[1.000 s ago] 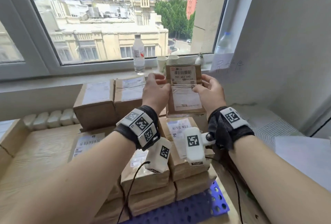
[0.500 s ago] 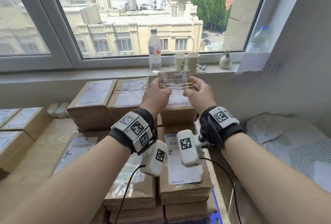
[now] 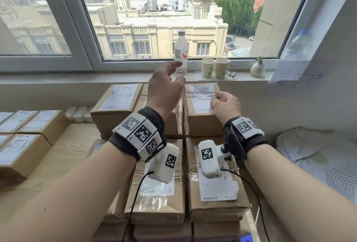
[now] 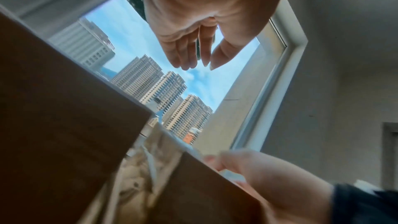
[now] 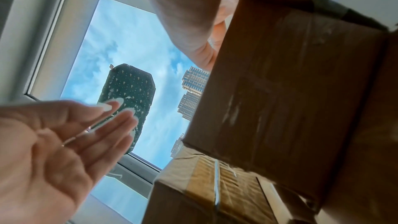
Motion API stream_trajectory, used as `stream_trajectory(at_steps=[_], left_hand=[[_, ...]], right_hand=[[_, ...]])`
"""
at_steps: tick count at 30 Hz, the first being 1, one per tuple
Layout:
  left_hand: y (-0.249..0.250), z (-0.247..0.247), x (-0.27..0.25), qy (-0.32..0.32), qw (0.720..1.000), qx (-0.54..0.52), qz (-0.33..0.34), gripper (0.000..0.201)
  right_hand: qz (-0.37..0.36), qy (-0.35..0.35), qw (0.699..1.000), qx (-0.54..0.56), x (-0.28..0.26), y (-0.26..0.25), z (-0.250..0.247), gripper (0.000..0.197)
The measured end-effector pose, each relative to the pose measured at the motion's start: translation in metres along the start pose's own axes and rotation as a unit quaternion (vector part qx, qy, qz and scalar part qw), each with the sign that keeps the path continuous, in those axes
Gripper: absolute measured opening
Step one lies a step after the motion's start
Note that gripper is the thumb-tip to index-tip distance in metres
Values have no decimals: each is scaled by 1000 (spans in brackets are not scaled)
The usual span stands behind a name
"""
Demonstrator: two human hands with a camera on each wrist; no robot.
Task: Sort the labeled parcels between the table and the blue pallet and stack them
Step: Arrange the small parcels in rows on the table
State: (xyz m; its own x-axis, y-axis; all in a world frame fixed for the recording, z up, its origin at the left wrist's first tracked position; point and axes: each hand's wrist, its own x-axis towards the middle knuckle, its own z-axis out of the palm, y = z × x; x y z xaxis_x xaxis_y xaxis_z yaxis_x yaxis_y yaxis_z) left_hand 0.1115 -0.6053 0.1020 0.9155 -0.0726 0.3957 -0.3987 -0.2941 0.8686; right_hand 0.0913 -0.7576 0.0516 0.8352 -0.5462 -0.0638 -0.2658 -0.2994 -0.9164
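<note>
Below, parcels [image 3: 202, 106] stacked, labels up

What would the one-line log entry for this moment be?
phase: parcel set down | left hand: open, lifted clear | right hand: resting on parcel | parcel: atop rear stack

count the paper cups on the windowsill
2. One paper cup stands just right of the water bottle; the second cup stands beside it, further right. None appears hidden.
</note>
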Motion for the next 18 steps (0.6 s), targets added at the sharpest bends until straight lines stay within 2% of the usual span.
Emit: stream_trajectory(at_steps=[6,9,11,14,16,18], left_hand=[[-41,-66,17,90,990,80,-72,35],[-63,-102,27,126,976,137,-113,35],[-81,-124,35,134,961,179,-163,39],[-100,-139,39,45,942,219,-252,55],[-106,-137,37,-12,938,221,-267,59],[-108,-130,34,-28,939,222,-260,61]], right_hand=[[-3,22,1000,-20,-3,-4,11,43],[0,36,999,-24,-4,-4,13,41],[4,43,999,-28,-6,-4,13,40],[4,55,998,-25,-9,-4,14,40],[2,59,998,-27,-11,-5,14,41],[-1,60,997,-37,-12,-5,13,42]])
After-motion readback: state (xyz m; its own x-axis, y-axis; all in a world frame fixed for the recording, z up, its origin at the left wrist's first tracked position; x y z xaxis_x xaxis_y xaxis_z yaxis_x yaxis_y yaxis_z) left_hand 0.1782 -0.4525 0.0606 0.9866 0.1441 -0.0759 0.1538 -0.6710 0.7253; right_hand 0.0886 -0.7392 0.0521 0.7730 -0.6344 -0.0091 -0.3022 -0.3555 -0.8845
